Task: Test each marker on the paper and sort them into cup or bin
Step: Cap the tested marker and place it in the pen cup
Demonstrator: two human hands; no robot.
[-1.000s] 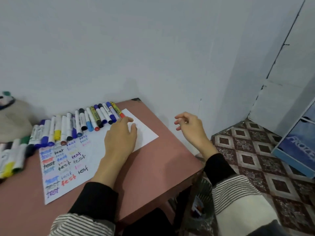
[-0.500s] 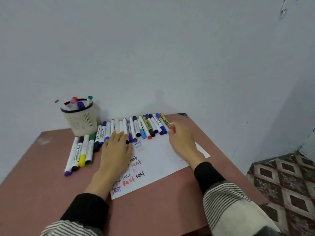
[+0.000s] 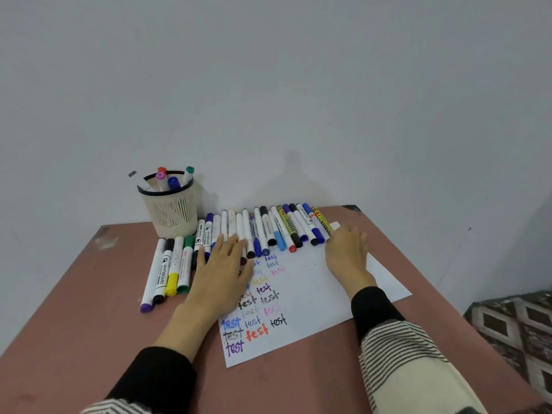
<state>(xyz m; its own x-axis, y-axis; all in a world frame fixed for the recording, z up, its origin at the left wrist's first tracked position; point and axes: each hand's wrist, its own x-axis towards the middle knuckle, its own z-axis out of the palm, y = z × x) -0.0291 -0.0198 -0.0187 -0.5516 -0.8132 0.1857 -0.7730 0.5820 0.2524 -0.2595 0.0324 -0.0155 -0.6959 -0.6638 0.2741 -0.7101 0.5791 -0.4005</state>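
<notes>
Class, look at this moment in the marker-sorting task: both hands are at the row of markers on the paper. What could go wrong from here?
1. The markers lie packed side by side; the right hand, reaching at the yellow marker, may nudge its neighbours and set them rolling.
2. The left hand lies flat on the paper over written "test" marks; fresh ink could smear.
3. The cup stands close behind the row; a careless reach might tip it.

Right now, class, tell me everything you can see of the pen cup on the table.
The pen cup is a cream, plastic-looking mesh cylinder with a black rim. It stands upright at the back of the table, close to the wall, left of the marker row. Several capped markers stand inside it. Neither hand touches it.
</notes>
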